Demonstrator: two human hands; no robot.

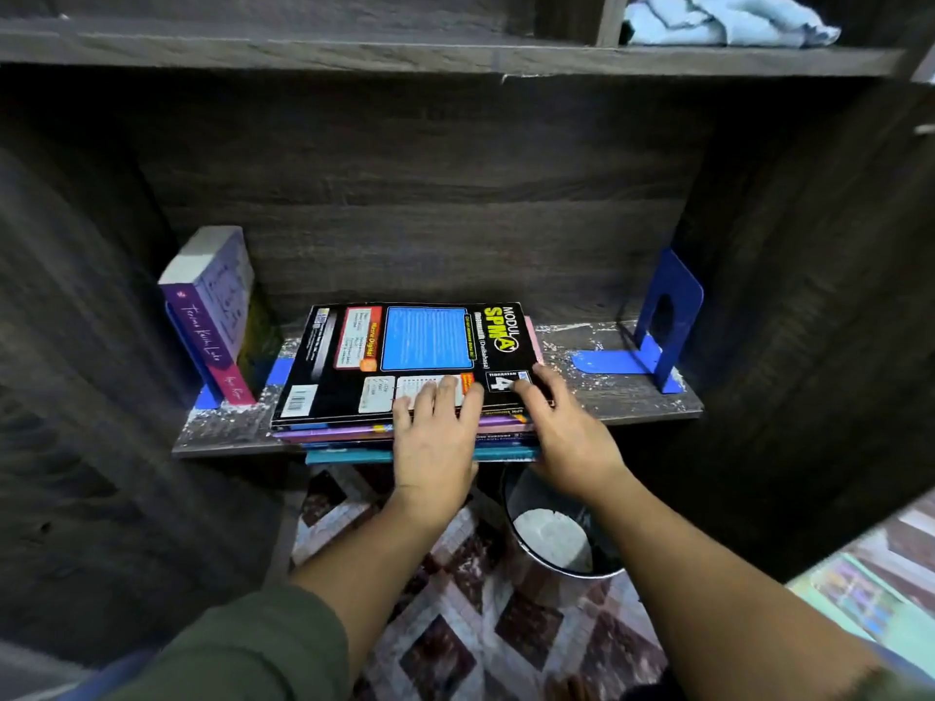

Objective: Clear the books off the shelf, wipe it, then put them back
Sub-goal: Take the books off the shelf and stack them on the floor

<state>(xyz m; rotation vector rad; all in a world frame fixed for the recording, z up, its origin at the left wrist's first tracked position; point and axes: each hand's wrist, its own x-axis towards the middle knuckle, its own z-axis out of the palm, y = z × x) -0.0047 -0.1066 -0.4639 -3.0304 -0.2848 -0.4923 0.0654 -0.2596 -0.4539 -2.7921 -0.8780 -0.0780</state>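
Both forearms reach forward and slightly up from the bottom of the view toward a flat stack of books lying on the dark wooden shelf. The left hand lies palm-down on the near edge of the top book, a black workbook, with fingers straight and pressing on the cover; no curl around the stack shows. The right hand rests at the stack's near right corner, fingers extended over the cover and edge; whether its thumb hooks under the books is hidden, so a grasp cannot be confirmed.

The stack sits mid-shelf, its near edge overhanging the shelf's front lip toward the person. Left of the stack, a purple paperback leans upright against a blue bookend by the shelf's left wall. Right of the stack lies bare shelf surface speckled with pale dust, then a second blue bookend standing near the right wall. Above the stack the compartment is tall and open to the upper board, where a light blue cloth lies. Below the stack's overhang stands a round bin on a patterned rug.
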